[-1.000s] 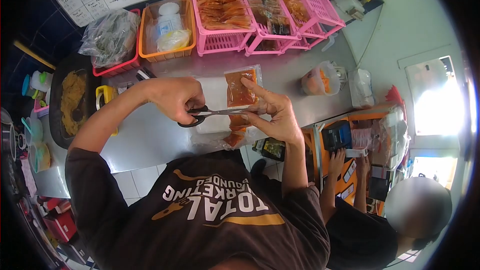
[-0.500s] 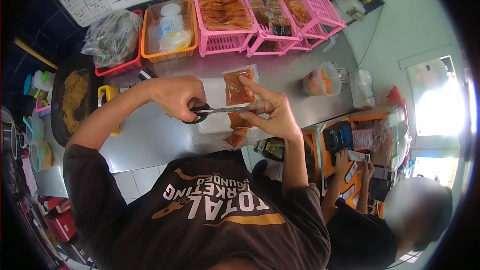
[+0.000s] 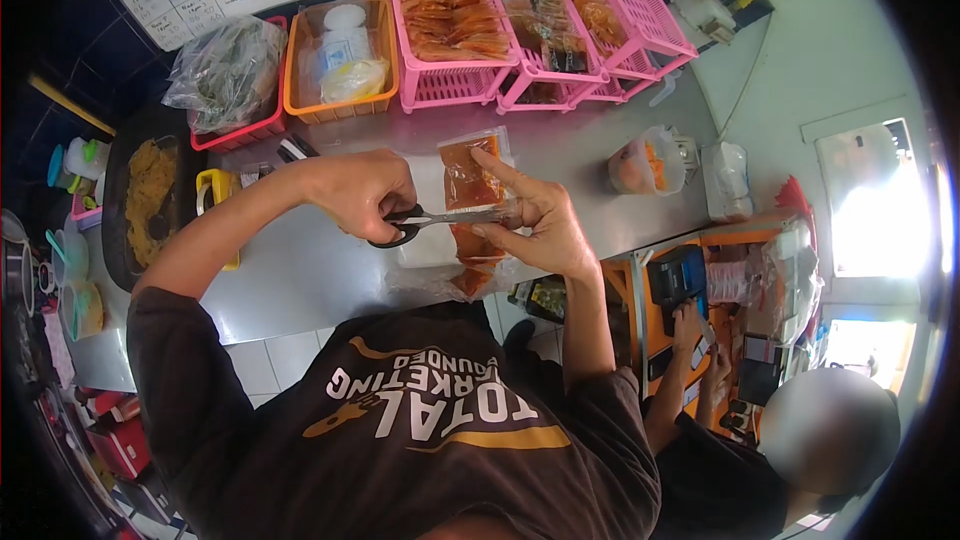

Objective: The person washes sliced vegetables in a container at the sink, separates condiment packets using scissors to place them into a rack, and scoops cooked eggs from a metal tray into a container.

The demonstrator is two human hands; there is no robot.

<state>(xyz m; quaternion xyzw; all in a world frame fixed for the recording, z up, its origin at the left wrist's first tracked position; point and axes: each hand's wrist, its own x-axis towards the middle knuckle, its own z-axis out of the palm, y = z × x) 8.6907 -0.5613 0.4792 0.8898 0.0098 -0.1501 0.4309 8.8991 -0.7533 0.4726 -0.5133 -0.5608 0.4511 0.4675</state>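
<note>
Firstly, at the left of the frame, a dark tray (image 3: 116, 175) with brownish food (image 3: 148, 195) is standing on the steel surface (image 3: 290, 285). Left of the centre, the left hand (image 3: 365, 195) is gripping the black-handled scissors (image 3: 440, 220), which are pointing right. At the centre, their blades are lying across a strip of filled packets (image 3: 465, 186). Just beside, the right hand (image 3: 540, 225) is holding this strip, its index finger resting on the upper packet. Further right, a clear container (image 3: 628, 170) is standing with orange pieces (image 3: 656, 174) inside.
</note>
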